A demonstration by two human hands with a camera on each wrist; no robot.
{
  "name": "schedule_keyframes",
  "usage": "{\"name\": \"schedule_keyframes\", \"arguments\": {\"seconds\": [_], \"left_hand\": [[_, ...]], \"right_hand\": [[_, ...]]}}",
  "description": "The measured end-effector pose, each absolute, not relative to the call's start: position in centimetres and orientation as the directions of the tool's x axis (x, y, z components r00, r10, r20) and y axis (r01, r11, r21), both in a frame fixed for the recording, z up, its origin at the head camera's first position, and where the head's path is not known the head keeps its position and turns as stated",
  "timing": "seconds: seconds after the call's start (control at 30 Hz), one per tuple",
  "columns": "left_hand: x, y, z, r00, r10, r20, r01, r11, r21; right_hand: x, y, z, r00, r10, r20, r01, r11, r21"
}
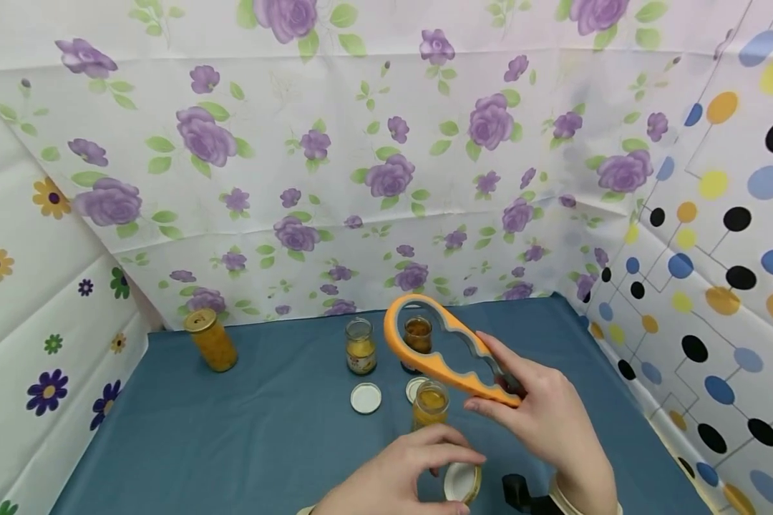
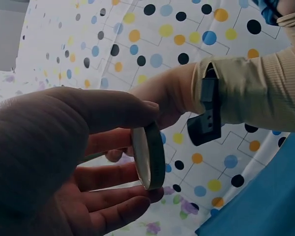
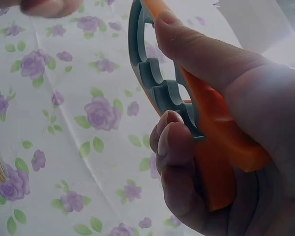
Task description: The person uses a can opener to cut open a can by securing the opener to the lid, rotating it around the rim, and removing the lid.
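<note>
My right hand (image 1: 547, 408) grips the handles of an orange jar opener (image 1: 419, 365) with grey toothed inner edges. The opener is raised over the table, its looped end to the left. Lower down, my left hand (image 1: 412, 468) pinches a round jar lid (image 1: 464, 483) by its rim between thumb and fingers; in the left wrist view the lid (image 2: 156, 155) stands on edge. Just beyond the left hand is an open glass jar (image 1: 430, 400) with yellow contents. Through the opener's loop shows another jar (image 1: 417, 335) with darker amber contents, partly hidden.
Another uncovered jar (image 1: 361, 350) stands mid-table, with a white lid (image 1: 366, 398) lying before it. A second lid (image 1: 415, 388) lies partly behind the near jar. At the far left is a jar with a gold lid (image 1: 200, 320). Patterned cloths (image 1: 296, 179) border the blue table (image 1: 232, 436).
</note>
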State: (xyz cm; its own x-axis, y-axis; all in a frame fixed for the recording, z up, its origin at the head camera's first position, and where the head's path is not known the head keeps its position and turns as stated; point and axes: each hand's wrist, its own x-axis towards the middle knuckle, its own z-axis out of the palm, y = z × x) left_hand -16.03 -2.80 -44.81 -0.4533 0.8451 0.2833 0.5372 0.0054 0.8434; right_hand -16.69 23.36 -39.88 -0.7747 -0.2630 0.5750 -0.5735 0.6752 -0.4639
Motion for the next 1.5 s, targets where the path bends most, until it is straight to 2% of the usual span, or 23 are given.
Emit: {"name": "schedule_keyframes", "arguments": {"seconds": [0.17, 0.27, 0.4, 0.57, 0.87, 1.13, 1.33, 1.5], "left_hand": [[-15.9, -2.2, -45.4, -0.313, 0.901, 0.302, 0.626, -0.044, 0.779], [-15.8, -1.7, -45.7, -0.257, 0.924, 0.282, 0.676, -0.037, 0.736], [-15.3, -1.0, -46.2, -0.25, 0.947, 0.202, 0.711, 0.038, 0.702], [-14.3, -0.6, -47.2, -0.23, 0.952, 0.201, 0.756, 0.045, 0.653], [-15.1, 0.8, -49.5, -0.278, 0.955, 0.101, 0.814, 0.179, 0.552], [-16.0, 1.9, -51.4, -0.312, 0.949, 0.036, 0.901, 0.284, 0.328], [-16.8, 2.7, -52.7, -0.324, 0.944, 0.065, 0.945, 0.319, 0.077], [-16.9, 2.2, -53.1, -0.355, 0.933, 0.056, 0.935, 0.355, 0.013]], "right_hand": [[-16.5, 23.6, -39.9, -0.795, -0.237, 0.558, -0.548, 0.674, -0.495], [-16.3, 23.8, -39.9, -0.807, -0.217, 0.55, -0.53, 0.677, -0.51], [-16.1, 23.9, -40.1, -0.822, -0.209, 0.529, -0.511, 0.682, -0.523], [-15.7, 24.1, -40.3, -0.838, -0.2, 0.508, -0.489, 0.688, -0.536], [-15.8, 24.5, -40.1, -0.825, -0.217, 0.523, -0.506, 0.697, -0.509], [-16.1, 24.4, -40.1, -0.808, -0.241, 0.537, -0.529, 0.697, -0.484], [-16.3, 24.6, -39.6, -0.797, -0.246, 0.552, -0.534, 0.714, -0.452], [-16.5, 24.5, -39.5, -0.801, -0.256, 0.541, -0.534, 0.712, -0.455]]}}
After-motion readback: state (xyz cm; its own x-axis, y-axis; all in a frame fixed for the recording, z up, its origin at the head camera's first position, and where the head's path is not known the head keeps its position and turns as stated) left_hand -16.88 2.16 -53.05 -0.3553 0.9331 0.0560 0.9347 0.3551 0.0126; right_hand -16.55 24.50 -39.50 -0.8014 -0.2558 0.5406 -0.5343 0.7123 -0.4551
